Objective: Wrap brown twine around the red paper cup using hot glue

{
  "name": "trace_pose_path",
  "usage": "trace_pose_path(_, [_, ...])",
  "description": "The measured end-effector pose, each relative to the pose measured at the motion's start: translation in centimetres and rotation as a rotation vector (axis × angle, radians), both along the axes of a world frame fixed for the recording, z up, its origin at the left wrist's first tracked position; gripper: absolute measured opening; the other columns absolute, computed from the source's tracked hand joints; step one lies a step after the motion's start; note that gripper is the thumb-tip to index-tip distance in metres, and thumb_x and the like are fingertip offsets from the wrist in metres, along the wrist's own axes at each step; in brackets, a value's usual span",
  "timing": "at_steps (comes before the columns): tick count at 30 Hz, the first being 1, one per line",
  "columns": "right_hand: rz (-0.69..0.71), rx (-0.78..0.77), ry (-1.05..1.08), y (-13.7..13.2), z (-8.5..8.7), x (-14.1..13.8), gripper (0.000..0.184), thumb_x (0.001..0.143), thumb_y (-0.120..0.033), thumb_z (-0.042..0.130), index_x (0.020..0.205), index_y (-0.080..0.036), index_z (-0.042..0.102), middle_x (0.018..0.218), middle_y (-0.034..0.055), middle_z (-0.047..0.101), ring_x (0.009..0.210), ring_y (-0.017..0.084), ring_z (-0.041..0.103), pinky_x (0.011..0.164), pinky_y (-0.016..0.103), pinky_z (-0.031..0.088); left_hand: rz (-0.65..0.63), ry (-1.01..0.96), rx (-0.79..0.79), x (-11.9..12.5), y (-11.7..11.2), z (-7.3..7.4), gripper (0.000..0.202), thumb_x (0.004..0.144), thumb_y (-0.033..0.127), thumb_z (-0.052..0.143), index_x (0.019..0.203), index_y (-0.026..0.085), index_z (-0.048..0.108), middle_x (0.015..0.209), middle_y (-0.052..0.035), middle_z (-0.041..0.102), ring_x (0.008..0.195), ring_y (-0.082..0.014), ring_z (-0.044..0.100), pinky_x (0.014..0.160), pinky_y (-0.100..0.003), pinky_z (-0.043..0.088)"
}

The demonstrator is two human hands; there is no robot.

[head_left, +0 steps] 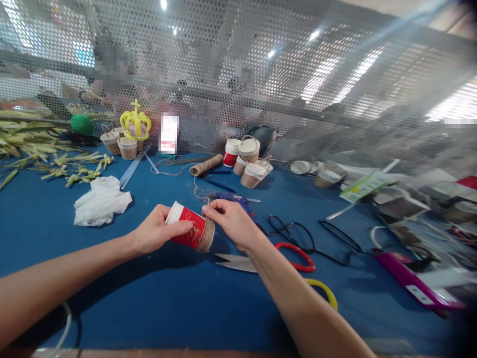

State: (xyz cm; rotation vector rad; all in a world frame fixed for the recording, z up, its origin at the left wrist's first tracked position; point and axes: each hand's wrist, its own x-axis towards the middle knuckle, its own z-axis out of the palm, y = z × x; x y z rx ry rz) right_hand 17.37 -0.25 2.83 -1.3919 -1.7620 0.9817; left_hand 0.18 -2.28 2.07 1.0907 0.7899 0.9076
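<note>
Smooth paper cup (191,237), rough fibrous twine (206,236), shiny metal scissor blades (240,264)

White glare through the perforated screen (208,74), soft shadows on the blue table (179,303), heavy blur at right.

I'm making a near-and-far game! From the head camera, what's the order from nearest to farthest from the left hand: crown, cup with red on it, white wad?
1. Cup: right in the left hand.
2. White wad: on the table, off to the hand's left.
3. Crown: much farther back, on the left side.
</note>
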Motion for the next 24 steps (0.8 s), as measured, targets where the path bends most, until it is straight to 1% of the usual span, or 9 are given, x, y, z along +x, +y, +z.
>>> trace_pose_path(3, [-0.014,0.009,-0.026,0.4,-0.1,0.2,0.028,0.078,-0.037,0.047,0.063,-0.014,0.056,0.057,0.0001,0.055,0.053,0.011,0.049,0.053,0.024,0.038,0.087,-0.058,-0.035,0.0,0.4,0.2,0.011,0.057,0.022,0.068,0.057,0.011,0.067,0.047,0.0005,0.061,0.041,-0.0065,0.049,0.042,-0.016,0.036])
trace_pose_path(6, [-0.095,0.081,-0.02,0.4,0.0,0.3,0.031,0.081,-0.037,0.041,0.067,-0.014,0.056,0.064,0.0046,0.06,0.06,0.014,0.057,0.055,0.026,0.044,0.272,-0.106,-0.129,0.1,1.3,0.1,0.013,0.06,0.025,0.065,0.062,0.012,0.066,0.052,-0.0009,0.063,0.044,-0.0092,0.054,0.043,-0.017,0.038])
trace_pose_path(8, [-0.101,0.159,0.002,0.0,0.2,0.0,0.027,0.08,-0.037,0.043,0.071,-0.015,0.055,0.067,0.0055,0.062,0.062,0.015,0.059,0.057,0.027,0.047,0.355,-0.105,-0.192,0.1,1.8,0.0,0.014,0.061,0.025,0.065,0.063,0.011,0.065,0.052,-0.0012,0.063,0.044,-0.0093,0.053,0.042,-0.018,0.037])
trace_pose_path(10, [-0.054,0.245,-0.035,-0.6,0.3,-0.5,0.021,0.078,-0.035,0.048,0.075,-0.015,0.057,0.07,0.0053,0.064,0.064,0.015,0.06,0.059,0.027,0.048,0.354,-0.117,-0.214,0.1,2.2,-0.3,0.017,0.062,0.026,0.064,0.069,0.01,0.066,0.054,-0.0017,0.062,0.044,-0.009,0.052,0.041,-0.018,0.036])
trace_pose_path(12, [-0.013,0.325,-0.131,-1.2,0.1,-1.0,0.016,0.076,-0.029,0.052,0.08,-0.015,0.059,0.074,0.0054,0.065,0.066,0.015,0.059,0.062,0.028,0.048,0.317,-0.131,-0.215,0.1,2.3,-0.5,0.022,0.062,0.026,0.064,0.076,0.009,0.067,0.059,-0.0036,0.064,0.048,-0.0096,0.054,0.044,-0.018,0.038])
trace_pose_path(15, [0.0,0.398,-0.239,-1.6,-0.3,-1.5,0.015,0.074,-0.022,0.053,0.085,-0.015,0.06,0.079,0.006,0.065,0.07,0.016,0.058,0.065,0.028,0.047,0.283,-0.132,-0.212,0.1,2.1,-0.6,0.026,0.062,0.025,0.064,0.082,0.008,0.067,0.068,-0.0065,0.067,0.055,-0.0111,0.056,0.051,-0.02,0.041])
trace_pose_path(17, [-0.018,0.424,-0.271,-1.7,-0.6,-1.6,0.015,0.072,-0.019,0.053,0.085,-0.015,0.06,0.079,0.0064,0.065,0.07,0.016,0.058,0.065,0.029,0.047,0.281,-0.121,-0.213,0.2,2.0,-0.5,0.027,0.062,0.025,0.063,0.082,0.008,0.067,0.07,-0.0069,0.067,0.055,-0.0113,0.057,0.051,-0.02,0.041])
trace_pose_path(19, [-0.033,0.439,-0.296,-1.6,-0.7,-1.6,0.014,0.072,-0.018,0.052,0.083,-0.014,0.06,0.077,0.0067,0.064,0.068,0.016,0.058,0.065,0.029,0.047,0.284,-0.106,-0.215,0.3,1.8,-0.3,0.024,0.063,0.025,0.063,0.079,0.007,0.067,0.067,-0.0063,0.067,0.053,-0.0111,0.056,0.049,-0.02,0.04])
trace_pose_path(24, [-0.033,0.409,-0.338,-1.7,-0.6,-1.7,0.012,0.071,-0.017,0.051,0.079,-0.015,0.059,0.072,0.0062,0.063,0.065,0.016,0.057,0.064,0.029,0.046,0.296,-0.094,-0.239,0.5,1.5,0.1,0.018,0.064,0.023,0.063,0.073,0.007,0.065,0.059,-0.005,0.065,0.05,-0.0109,0.056,0.047,-0.019,0.039])
